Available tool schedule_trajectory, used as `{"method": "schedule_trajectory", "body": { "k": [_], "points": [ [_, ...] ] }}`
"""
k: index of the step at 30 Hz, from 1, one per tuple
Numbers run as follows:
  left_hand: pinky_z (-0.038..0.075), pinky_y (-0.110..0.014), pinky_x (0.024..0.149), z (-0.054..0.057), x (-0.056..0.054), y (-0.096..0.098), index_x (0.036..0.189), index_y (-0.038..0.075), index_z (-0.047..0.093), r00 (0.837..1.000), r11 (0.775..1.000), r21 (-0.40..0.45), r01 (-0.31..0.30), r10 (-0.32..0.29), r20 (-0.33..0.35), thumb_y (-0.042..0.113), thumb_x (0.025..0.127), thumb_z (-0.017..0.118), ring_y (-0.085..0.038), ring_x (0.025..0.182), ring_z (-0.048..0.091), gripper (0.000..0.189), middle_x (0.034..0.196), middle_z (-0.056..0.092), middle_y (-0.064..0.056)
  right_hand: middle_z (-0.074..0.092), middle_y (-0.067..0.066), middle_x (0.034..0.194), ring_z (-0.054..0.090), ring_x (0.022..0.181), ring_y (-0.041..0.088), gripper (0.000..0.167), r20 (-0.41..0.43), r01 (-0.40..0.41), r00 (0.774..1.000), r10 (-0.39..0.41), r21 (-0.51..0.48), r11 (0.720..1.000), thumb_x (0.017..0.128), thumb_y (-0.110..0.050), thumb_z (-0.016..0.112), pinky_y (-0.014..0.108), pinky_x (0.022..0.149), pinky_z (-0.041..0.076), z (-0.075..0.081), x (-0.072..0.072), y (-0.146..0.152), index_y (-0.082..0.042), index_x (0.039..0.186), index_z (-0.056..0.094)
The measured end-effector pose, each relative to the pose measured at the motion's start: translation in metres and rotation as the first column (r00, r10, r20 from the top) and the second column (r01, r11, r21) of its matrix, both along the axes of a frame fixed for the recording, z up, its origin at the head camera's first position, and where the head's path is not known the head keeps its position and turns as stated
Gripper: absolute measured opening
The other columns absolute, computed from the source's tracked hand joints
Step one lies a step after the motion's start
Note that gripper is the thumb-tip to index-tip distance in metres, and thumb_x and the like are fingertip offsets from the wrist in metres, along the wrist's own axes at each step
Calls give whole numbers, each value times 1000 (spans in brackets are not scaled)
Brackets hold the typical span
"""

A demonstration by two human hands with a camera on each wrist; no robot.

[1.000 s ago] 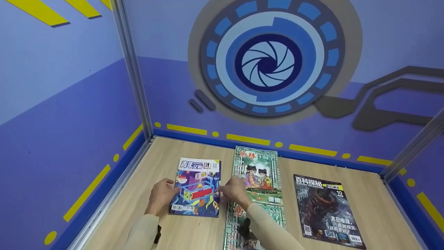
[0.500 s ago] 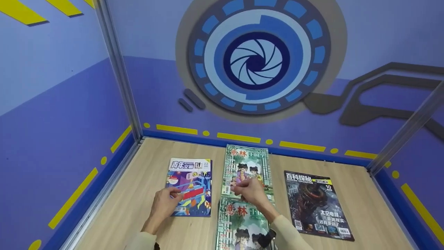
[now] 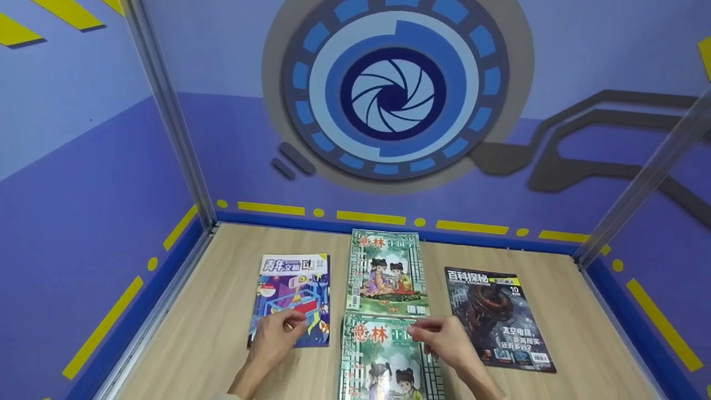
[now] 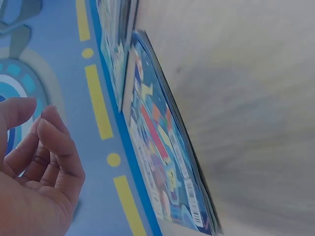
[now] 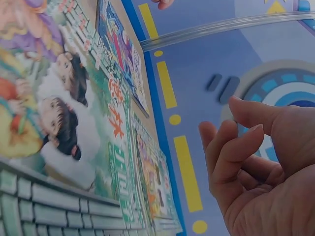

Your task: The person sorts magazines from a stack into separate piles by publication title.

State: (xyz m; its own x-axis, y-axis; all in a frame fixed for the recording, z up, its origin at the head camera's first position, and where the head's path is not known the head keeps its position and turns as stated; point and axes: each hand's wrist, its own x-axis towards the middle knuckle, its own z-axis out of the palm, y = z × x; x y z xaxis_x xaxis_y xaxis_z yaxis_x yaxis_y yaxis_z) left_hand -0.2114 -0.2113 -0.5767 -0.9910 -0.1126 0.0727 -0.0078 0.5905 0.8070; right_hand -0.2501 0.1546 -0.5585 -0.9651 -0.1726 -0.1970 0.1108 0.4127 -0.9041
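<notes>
The head view shows the left hand [image 3: 275, 336] above the purple magazine [image 3: 291, 291] on the bench [image 3: 180, 333] and the right hand [image 3: 449, 340] above the nearer green magazine [image 3: 383, 358], the left wrist view that first hand loosely curved, the right wrist view the other likewise.

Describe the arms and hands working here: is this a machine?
No, a person's: the left hand and right hand are bare, with no gloves or rings visible. A sliver of pale beige sleeve shows at the left arm; the right sleeve isn't visible.
</notes>
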Motion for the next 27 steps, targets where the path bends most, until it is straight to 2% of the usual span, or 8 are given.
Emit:
{"method": "schedule_trajectory", "body": {
  "k": [5,9,12,17,21,25,27],
  "points": [
    [47,-19,72,3,13,6,111,8,80,997,997,50,59,-61,44,18,100,78,-11,82,59,15,91,73,2,74,1,80,56,60,11,26,-7,19,1000,-19,33,999,95,-20,83,23,51,45,-3,21,17,2,108,81],
    [49,-19,70,2,23,8,108,8,81,993,990,76,115,-118,28,17,101,77,-9,78,60,12,89,75,1,76,2,82,59,61,11,27,4,12,1000,-13,59,998,96,-19,83,24,52,48,-8,36,29,4,109,80],
    [49,-18,70,3,29,8,109,7,81,990,988,68,136,-138,26,18,102,76,-8,78,60,13,90,76,1,78,2,84,61,64,12,31,20,3,1000,-5,72,997,96,-23,84,26,55,50,-13,44,36,4,110,80],
    [48,-19,71,4,37,6,113,8,80,984,989,51,140,-144,104,21,103,76,-11,81,60,17,91,74,2,77,1,86,64,75,14,36,51,-11,999,5,107,994,95,-28,85,27,64,53,-23,58,49,4,109,80],
    [47,-19,71,0,40,6,112,7,80,980,988,50,148,-153,125,23,102,76,-12,80,60,19,89,72,3,77,0,89,65,82,14,43,111,-2,994,-16,159,987,93,-35,86,29,72,55,-32,66,58,4,111,80],
    [47,-19,69,-7,44,6,107,6,79,979,983,62,175,-181,96,22,101,78,-7,76,58,17,87,72,2,78,1,90,67,84,14,51,187,4,982,-38,176,984,92,-40,86,31,76,57,-42,72,62,5,114,78],
    [47,-19,68,-12,45,5,105,6,79,976,978,82,193,-200,91,21,100,79,-6,75,57,16,87,72,2,77,1,89,68,83,14,53,191,-3,981,-32,182,983,91,-41,86,32,76,58,-47,74,64,6,114,78]
  ]
}}
